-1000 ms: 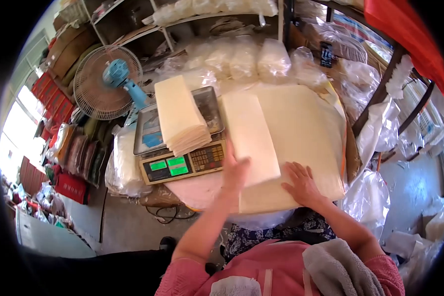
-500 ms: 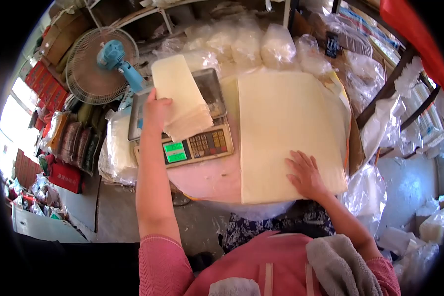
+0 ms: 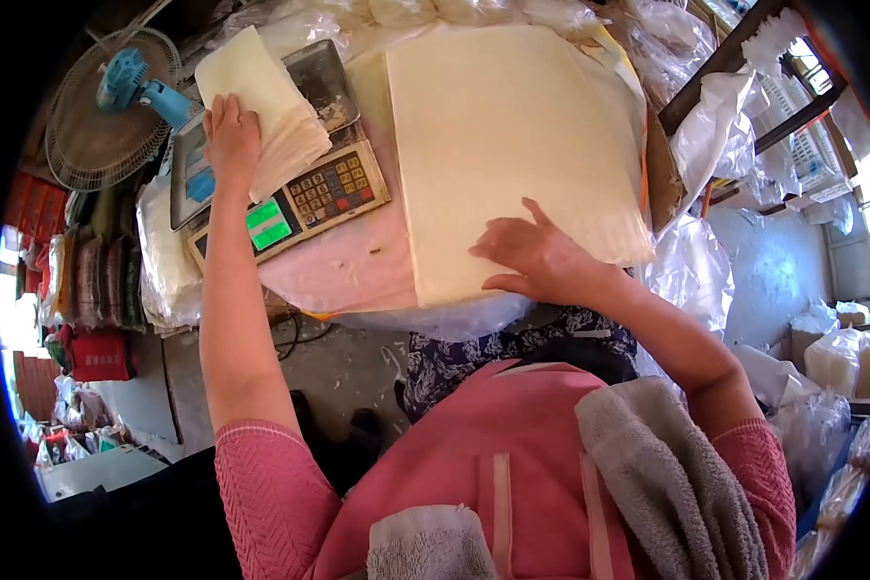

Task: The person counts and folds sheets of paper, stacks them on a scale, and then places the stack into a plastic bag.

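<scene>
fingers of the left hand lie along the nine o'clock edge of a narrow sheet stack, toward half past ten on a scale; whether they clamp it cannot be told. the right hand, fingers apart, is over the six o'clock end of a wide pale stack at one o'clock.

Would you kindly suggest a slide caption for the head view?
Left hand at the pale sheets atop a digital scale, right hand over a larger pale stack alongside.
</scene>
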`<act>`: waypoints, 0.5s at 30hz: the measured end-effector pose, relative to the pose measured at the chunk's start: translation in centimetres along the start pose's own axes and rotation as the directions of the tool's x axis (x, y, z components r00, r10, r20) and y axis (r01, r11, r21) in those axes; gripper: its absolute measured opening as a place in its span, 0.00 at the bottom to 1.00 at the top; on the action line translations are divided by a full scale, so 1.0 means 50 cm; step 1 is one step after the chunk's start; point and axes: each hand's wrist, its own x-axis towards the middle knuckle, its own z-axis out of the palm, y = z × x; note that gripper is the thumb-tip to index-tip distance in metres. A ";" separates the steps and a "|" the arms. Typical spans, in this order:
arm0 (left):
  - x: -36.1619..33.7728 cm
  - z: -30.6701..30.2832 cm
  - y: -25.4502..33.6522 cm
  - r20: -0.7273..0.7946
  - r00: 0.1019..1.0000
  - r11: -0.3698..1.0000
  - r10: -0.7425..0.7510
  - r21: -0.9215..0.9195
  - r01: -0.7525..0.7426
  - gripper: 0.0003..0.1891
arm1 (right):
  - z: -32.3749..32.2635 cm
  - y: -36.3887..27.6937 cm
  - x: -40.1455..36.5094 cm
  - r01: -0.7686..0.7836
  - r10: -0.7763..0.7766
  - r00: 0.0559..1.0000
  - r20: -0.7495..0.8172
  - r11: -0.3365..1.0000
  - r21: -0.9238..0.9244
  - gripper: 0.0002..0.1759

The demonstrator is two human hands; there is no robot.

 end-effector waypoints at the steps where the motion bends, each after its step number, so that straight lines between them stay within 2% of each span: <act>1: -0.011 -0.039 0.038 0.002 0.998 0.998 -0.062 -0.026 0.062 0.30 | 0.000 -0.006 0.008 0.038 -0.037 0.999 0.025 0.999 -0.032 0.18; 4: -0.087 -0.126 0.142 -0.359 0.932 0.983 0.046 -0.151 -0.106 0.29 | 0.006 -0.006 0.027 0.105 -0.093 0.991 0.098 0.986 -0.133 0.14; 5: -0.118 -0.143 0.172 -0.363 0.929 0.968 0.076 -0.197 -0.155 0.29 | 0.008 -0.005 0.030 0.123 -0.103 0.987 0.125 0.979 -0.165 0.13; 7: -0.175 -0.170 0.225 -0.375 0.918 0.926 0.131 -0.284 -0.248 0.30 | 0.011 -0.007 0.031 0.154 -0.152 0.988 0.031 0.981 -0.118 0.08; 8: -0.201 -0.173 0.245 -0.358 0.927 0.908 0.110 -0.343 -0.240 0.30 | 0.012 -0.007 0.031 0.172 -0.174 0.985 -0.016 0.980 -0.096 0.07; 10: -0.251 -0.165 0.277 -0.321 0.944 0.861 0.071 -0.458 -0.221 0.31 | 0.017 -0.006 0.035 0.189 -0.186 0.982 0.041 0.974 -0.122 0.07; 13: -0.309 -0.152 0.308 -0.356 0.932 0.845 0.069 -0.476 -0.244 0.26 | 0.021 -0.004 0.042 0.202 -0.197 0.979 0.044 0.961 -0.190 0.06; 14: -0.327 -0.154 0.321 -0.318 0.946 0.802 0.068 -0.546 -0.242 0.23 | 0.019 -0.001 0.044 0.203 -0.201 0.979 0.031 0.954 -0.221 0.05; 15: -0.348 -0.155 0.332 -0.281 0.957 0.754 0.073 -0.612 -0.237 0.20 | 0.007 0.004 0.048 0.019 -0.019 0.995 -0.097 1.000 0.002 0.05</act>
